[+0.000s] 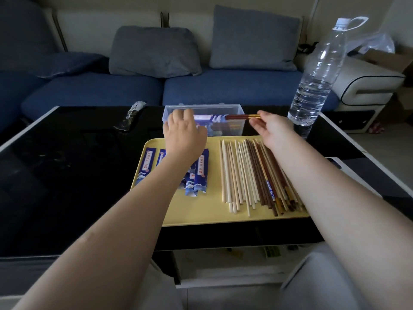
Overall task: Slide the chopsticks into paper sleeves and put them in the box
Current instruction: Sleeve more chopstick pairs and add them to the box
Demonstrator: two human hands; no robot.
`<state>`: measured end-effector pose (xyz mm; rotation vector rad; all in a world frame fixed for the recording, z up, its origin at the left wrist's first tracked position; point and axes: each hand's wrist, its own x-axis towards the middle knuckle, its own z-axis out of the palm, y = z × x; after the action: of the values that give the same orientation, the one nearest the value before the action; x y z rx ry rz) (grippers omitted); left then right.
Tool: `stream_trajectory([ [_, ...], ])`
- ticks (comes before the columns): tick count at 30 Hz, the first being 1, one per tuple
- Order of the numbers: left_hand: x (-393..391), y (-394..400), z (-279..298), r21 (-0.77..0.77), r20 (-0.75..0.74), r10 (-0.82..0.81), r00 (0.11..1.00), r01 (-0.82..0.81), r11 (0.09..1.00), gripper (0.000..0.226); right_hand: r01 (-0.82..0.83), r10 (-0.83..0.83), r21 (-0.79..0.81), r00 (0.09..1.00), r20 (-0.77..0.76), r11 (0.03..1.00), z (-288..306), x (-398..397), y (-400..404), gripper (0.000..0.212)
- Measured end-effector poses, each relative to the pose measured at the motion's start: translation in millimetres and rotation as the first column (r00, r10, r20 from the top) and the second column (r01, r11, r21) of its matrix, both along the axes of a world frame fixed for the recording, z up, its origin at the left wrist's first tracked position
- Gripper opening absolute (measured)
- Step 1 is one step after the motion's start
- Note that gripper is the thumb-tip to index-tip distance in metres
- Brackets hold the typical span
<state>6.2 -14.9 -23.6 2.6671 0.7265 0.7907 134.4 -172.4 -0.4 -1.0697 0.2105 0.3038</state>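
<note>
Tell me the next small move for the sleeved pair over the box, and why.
Probably lower the sleeved chopsticks into the clear box and let go: the left hand and right hand hold them level across its opening, with sleeved pairs already inside.

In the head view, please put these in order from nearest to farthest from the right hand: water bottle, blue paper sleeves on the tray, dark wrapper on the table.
From the right hand:
1. Water bottle, just to its right.
2. Blue sleeves, on the tray's left half, under the left forearm.
3. Dark wrapper, far left on the black table.
</note>
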Motion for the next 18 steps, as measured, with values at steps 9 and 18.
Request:
stream_trajectory([
  [9,-6,18,-30,-0.098,-0.517,-0.092,0.851,0.048,0.994,0.048,0.113,-0.119,-0.058,0.988,-0.098,0.992,0,6,46,0.014],
  [18,7,16,-36,-0.071,-0.588,-0.104,0.802,0.077,0.994,0.051,0.12,-0.124,-0.095,0.992,-0.039,0.988,0,14,65,0.012],
])
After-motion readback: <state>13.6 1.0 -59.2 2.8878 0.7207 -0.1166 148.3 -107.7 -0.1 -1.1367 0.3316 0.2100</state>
